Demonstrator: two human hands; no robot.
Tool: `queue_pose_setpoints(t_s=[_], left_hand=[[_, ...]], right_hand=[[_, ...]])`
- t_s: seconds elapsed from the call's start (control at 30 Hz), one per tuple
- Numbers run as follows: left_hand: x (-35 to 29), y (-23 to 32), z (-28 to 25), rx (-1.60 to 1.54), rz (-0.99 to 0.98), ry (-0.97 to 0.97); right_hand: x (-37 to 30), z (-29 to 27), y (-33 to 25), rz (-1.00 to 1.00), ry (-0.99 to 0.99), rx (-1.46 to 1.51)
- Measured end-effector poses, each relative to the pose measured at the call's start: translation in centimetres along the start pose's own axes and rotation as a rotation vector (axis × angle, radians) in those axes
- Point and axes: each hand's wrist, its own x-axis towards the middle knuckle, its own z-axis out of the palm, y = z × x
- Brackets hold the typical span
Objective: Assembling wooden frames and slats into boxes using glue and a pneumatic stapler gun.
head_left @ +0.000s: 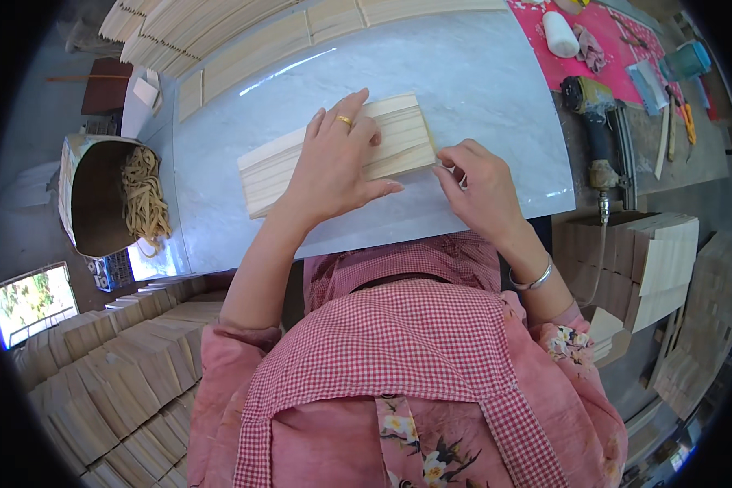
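Note:
A pale, long rectangular wooden piece (403, 130) with streaky grain lies at a slant on the grey marbled tabletop (480, 106). Across its middle rests my left hand (337, 154), fingers spread and thumb out over the near edge, with a gold ring on one finger. My right hand (480, 183) is at the piece's right end, by its near corner. Its thumb and index finger are bent together in a pinch. Whatever may be between those fingertips is too small or hidden to make out. A silver bangle (533, 272) circles the right wrist.
Stacked thin wooden slats (187, 37) stand at the far left. An open container (98, 195) with tan bands (145, 191) sits left of the table. To the right are a pneumatic tool (598, 134), a white spool (561, 34) and orange-handled cutter (689, 122). Wooden stacks (122, 382) fill the lower left.

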Motion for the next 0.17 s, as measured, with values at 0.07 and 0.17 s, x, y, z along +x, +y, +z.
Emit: queue_pose_setpoints(t_s=[0.07,0.17], left_hand=[[0.7,0.1,-0.1,-0.025,-0.008,-0.046],[1.6,0.2,-0.4,-0.111,-0.073,-0.155]], right_hand=[[0.0,0.1,-0.1,0.006,0.003,-0.035],[0.1,0.1,-0.1,-0.003,-0.026,-0.160]])
